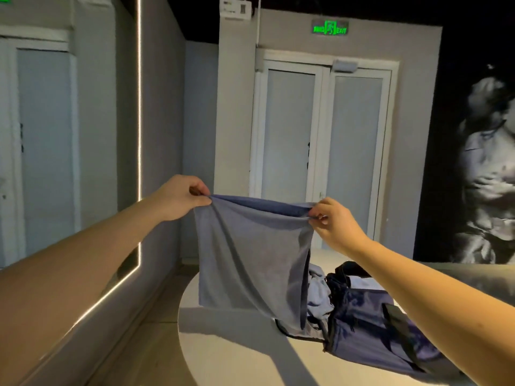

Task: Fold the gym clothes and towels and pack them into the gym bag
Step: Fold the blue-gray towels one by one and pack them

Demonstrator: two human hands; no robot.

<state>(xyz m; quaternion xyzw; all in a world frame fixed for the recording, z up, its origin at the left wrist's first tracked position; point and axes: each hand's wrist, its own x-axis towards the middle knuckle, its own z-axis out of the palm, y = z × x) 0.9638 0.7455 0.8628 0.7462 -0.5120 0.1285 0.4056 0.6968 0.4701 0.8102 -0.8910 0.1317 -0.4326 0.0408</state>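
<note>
Head view: the left grip (184, 197) and right grip (334, 224) each pinch a top corner of the blue towel (250, 260), which hangs between them, seemingly doubled, its top edge running left to right. Under its lower right corner, on the round table (223, 346), lies the gym bag (370, 324), nearer the right grip, with loose clothes (317, 291) beside it.

Both arms are extended forward and raised, forearms bare. The left hand (181, 197) is positioned back upward, thumb and curled fingers pinching one top corner of the towel (250, 252). The right hand (335, 222) sits slightly lower, thumb and fingertips pinching the opposite top corner. The hands are held well apart, with the forearms angling inward toward each other.
</note>
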